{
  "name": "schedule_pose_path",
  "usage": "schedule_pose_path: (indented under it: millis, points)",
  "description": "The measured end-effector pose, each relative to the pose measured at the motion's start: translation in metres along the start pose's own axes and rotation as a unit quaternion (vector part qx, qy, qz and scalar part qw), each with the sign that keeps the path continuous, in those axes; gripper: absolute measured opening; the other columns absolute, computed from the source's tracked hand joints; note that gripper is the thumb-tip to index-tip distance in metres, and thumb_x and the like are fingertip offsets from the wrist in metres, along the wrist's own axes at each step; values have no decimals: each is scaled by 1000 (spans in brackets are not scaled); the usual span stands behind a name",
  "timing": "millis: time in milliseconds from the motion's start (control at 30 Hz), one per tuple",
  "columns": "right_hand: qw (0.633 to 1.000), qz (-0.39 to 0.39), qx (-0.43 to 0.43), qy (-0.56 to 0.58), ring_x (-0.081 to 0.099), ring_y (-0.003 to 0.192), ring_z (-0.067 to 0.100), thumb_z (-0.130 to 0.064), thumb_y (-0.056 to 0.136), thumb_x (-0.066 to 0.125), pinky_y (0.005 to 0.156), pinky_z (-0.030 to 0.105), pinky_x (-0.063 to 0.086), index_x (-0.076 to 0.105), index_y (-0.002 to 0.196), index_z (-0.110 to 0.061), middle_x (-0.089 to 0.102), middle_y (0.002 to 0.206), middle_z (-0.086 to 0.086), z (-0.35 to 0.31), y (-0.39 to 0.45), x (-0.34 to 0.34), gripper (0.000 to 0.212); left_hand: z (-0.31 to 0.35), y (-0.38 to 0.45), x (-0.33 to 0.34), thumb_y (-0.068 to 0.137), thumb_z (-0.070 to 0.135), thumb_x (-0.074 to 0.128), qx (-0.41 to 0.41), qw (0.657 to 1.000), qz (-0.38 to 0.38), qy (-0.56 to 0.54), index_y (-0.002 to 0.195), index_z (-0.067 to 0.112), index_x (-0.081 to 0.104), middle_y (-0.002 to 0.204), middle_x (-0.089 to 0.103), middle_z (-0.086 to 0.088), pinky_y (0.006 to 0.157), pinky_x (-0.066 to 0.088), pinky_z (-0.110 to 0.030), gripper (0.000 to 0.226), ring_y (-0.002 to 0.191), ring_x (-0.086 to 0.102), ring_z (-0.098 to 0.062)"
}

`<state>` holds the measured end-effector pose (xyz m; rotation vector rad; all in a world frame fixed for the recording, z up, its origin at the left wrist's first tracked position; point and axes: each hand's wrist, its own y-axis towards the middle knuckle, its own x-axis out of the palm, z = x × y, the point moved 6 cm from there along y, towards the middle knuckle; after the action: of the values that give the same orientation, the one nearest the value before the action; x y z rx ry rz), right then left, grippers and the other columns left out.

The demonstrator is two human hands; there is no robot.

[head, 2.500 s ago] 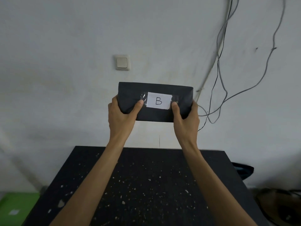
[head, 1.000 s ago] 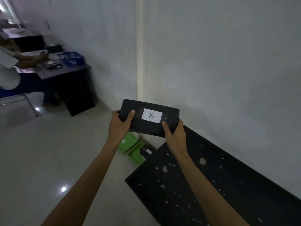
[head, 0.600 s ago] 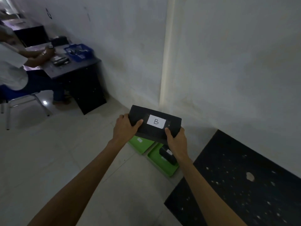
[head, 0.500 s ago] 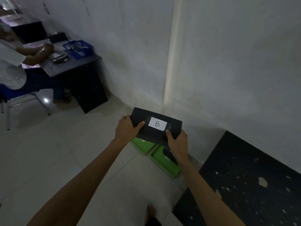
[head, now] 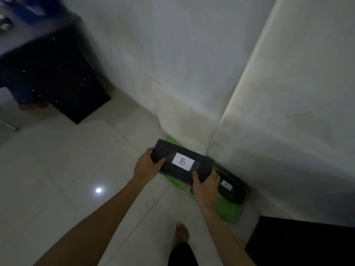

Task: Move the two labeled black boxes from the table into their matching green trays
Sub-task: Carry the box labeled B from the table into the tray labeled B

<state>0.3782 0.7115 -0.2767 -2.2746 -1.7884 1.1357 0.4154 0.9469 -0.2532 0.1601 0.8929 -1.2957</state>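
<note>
I hold a black box with a white "B" label (head: 182, 163) in both hands, low over the floor in the room's corner. My left hand (head: 147, 164) grips its left end and my right hand (head: 206, 186) grips its right front edge. The box hangs over the left green tray (head: 173, 181), hiding most of it. The right green tray (head: 229, 211) lies beside it and holds a second black box (head: 229, 191) with a small white label that I cannot read.
Both trays lie on the pale tiled floor against the white corner walls. The black table's corner (head: 299, 242) shows at the lower right. My bare foot (head: 181, 235) stands just before the trays. A dark desk (head: 53, 73) stands at the far left.
I have turned from the table to the corner and stepped closer. Both hands have lowered the B box until it hangs just above the left green tray.
</note>
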Motion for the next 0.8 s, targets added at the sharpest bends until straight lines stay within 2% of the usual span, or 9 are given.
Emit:
schedule_pose_path:
  millis: [100,167,300,400,467,567,667,733,800]
  points:
    - [1000,3,18,24,61,119,33,-28,92,72,86,24,47,34,154,-4,46,142,17,34,70,63,76,-43,89,45,85,27,72,-7,1000,-16,-25,130,12,57,117,66,-11,78,48,-29,50,100,63,-24]
    - [999,2,24,30,62,119,32,-26,93,70,86,23,46,36,153,-3,49,141,17,63,116,104,73,-80,146,78,86,27,71,-21,999,-16,-44,125,11,62,114,69,-12,75,46,-26,43,91,61,-20]
    - [998,-17,32,56,65,117,29,-19,95,67,92,26,53,41,150,-4,58,139,16,138,222,200,63,-160,266,168,86,28,72,-19,998,-36,-53,125,10,63,116,69,-12,81,47,-27,43,91,61,-21]
    - [996,-4,41,83,65,117,29,-13,95,66,97,33,53,47,146,-3,63,135,17,187,289,252,56,-204,334,225,86,26,72,-16,998,-41,-51,125,8,63,120,68,-14,89,49,-31,45,102,64,-27]
    - [994,16,66,84,64,118,29,-15,94,66,95,29,50,50,144,-2,63,135,17,217,322,276,54,-227,364,259,84,26,74,-13,998,-50,-39,123,7,65,119,68,-16,88,48,-30,44,107,64,-31]
    - [994,31,79,67,64,120,30,-19,92,67,99,34,51,52,142,-4,63,136,16,252,357,300,54,-250,395,299,82,29,75,-11,997,-65,-27,124,6,64,120,67,-16,82,42,-26,49,109,63,-32]
    - [993,32,98,53,64,120,30,-18,93,66,93,23,46,50,144,-6,62,137,16,274,372,314,55,-265,411,323,81,31,75,-23,996,-87,-27,132,6,57,125,64,-15,87,45,-29,59,111,62,-31]
    - [990,37,121,56,64,120,31,-17,94,66,88,20,42,49,144,-3,61,137,17,284,377,316,55,-271,412,335,80,32,76,-21,993,-112,-30,132,8,56,121,64,-8,86,47,-30,61,106,61,-27]
    - [988,45,138,53,63,121,34,-18,94,67,88,23,44,47,146,-1,60,138,19,289,379,315,58,-273,410,344,79,34,76,-19,988,-146,-40,125,13,60,111,66,-1,78,45,-26,54,100,63,-22]
